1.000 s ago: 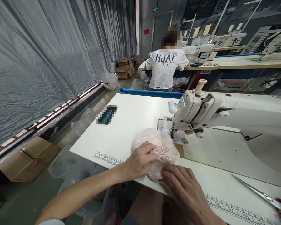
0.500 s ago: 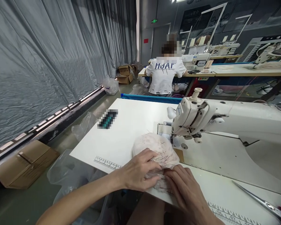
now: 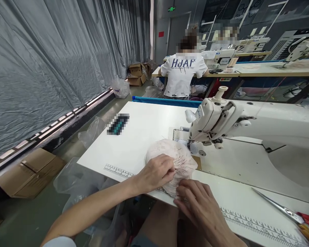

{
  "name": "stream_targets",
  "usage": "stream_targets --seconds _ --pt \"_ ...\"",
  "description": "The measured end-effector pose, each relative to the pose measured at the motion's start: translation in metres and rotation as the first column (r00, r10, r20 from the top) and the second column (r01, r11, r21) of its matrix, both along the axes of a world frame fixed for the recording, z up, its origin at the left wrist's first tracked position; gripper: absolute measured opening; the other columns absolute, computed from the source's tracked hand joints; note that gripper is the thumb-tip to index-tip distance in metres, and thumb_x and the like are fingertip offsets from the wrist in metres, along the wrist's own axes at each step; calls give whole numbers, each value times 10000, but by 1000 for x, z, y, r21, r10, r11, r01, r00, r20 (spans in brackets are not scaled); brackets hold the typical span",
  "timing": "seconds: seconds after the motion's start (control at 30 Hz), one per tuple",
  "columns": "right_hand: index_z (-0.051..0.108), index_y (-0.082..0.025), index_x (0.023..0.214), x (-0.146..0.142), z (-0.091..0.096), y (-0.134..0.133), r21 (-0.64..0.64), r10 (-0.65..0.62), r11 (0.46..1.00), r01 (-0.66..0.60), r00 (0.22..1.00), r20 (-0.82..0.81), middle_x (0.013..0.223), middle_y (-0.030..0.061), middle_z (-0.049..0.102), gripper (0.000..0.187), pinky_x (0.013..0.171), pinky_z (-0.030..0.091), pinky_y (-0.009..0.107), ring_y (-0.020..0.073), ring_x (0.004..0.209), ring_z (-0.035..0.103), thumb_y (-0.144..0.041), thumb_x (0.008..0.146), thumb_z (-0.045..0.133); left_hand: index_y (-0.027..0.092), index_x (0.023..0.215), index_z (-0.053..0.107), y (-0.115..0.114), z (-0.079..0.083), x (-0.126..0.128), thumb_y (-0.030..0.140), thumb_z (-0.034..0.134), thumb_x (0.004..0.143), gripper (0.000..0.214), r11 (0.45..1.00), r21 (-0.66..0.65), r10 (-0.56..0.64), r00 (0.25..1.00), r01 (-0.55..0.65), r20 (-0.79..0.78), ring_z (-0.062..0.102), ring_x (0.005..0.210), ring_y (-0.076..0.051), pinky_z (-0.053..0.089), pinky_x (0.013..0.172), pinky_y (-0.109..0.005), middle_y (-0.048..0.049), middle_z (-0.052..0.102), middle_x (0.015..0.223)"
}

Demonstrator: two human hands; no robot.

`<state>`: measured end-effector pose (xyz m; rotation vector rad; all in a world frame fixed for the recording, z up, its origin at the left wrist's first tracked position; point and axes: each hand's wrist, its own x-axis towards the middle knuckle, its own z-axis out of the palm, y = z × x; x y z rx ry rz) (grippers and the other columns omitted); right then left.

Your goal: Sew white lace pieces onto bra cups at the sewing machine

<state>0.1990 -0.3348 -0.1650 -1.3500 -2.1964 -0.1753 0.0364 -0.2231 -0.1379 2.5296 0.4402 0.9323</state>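
Note:
A pale pink, rounded piece of thin fabric [image 3: 173, 151], with many loose threads on top, lies on the white sewing table in front of the machine. My left hand [image 3: 158, 173] is closed on its left side, fingers curled in and thumb pressed against them. At the near edge of the cloth, my right hand [image 3: 198, 202] pinches it between thumb and bent fingers; the fingertips are partly hidden. Just beyond the fabric stands the sewing machine [image 3: 208, 123], its needle area beside the cloth's far right side.
Scissors [image 3: 278, 207] with red handles lie at the right, beside a printed ruler strip [image 3: 257, 224]. A pixelated dark object [image 3: 118, 124] rests at the table's far left. Cardboard boxes [image 3: 31, 171] and plastic bags are on the floor. Ahead sits a person [image 3: 182, 73] at another table.
My left hand's fingers, spread over the threads before, have curled closed. My right hand has shifted slightly down and left, apart from the left, exposing more cloth. The view has tilted down a little.

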Motion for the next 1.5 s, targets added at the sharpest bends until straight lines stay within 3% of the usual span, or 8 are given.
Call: stream_targets --seconds 0.3,0.4,0.5,0.63,0.8,0.93,1.27,1.5 --pt "505 -149 964 9 2 11 0 1 1000 -1 993 -118 824 60 563 131 657 372 296 158 747 495 -114 916 389 111 844 620 4 2 -6 2 389 798 260 985 23 -173 984 173 -38 478 929 -163 425 754 -258 -112 529 1028" --pt "489 -170 1009 12 1 14 -37 -27 999 22 988 -155 835 49 569 154 630 414 275 148 732 509 -119 921 374 99 875 642 -1 5 -7 -5 442 720 274 988 -47 -152 987 150 -50 474 945 -180 430 790 -285 -121 523 1036" --pt "478 -190 1026 14 -2 15 -38 -23 999 16 982 -187 862 44 577 178 634 445 260 144 751 522 -102 913 371 99 885 638 -6 5 -6 181 596 738 173 993 -46 -117 988 113 -103 472 964 -205 436 822 -327 -127 514 1099" --pt "465 -187 985 15 -1 11 6 10 1000 -9 974 -228 836 47 569 162 631 434 258 144 743 515 -86 909 364 102 807 631 -7 2 -2 202 534 837 142 999 10 -45 996 45 -75 467 943 -180 434 802 -300 -113 530 1057" --pt "530 -187 875 10 1 1 36 11 999 -8 997 -79 1127 113 513 17 782 369 378 246 1005 470 -197 863 538 81 796 622 -4 1 -2 179 527 844 144 993 -107 -43 999 40 -24 477 911 -163 417 777 -275 -106 533 962" --pt "529 -150 872 -1 -5 0 91 -117 989 115 993 22 1083 147 531 104 744 363 394 273 948 480 -252 878 508 80 790 609 -2 2 -3 152 537 821 106 992 -118 -49 999 47 -19 478 898 -159 405 771 -271 -98 534 952" --pt "512 -86 1029 5 -6 -3 139 -48 990 30 990 135 1126 192 541 218 769 380 432 286 987 491 -20 869 380 83 766 585 -1 0 -3 158 522 822 113 995 -96 -31 998 26 -50 474 836 -150 388 714 -259 -82 525 878" --pt "484 -132 1022 16 -4 3 -11 13 1000 -14 989 -145 1130 137 491 149 773 435 325 197 981 480 -81 891 433 96 776 586 -3 3 -3 161 497 836 125 996 -90 -31 995 22 -99 453 821 -145 386 708 -260 -73 506 862"
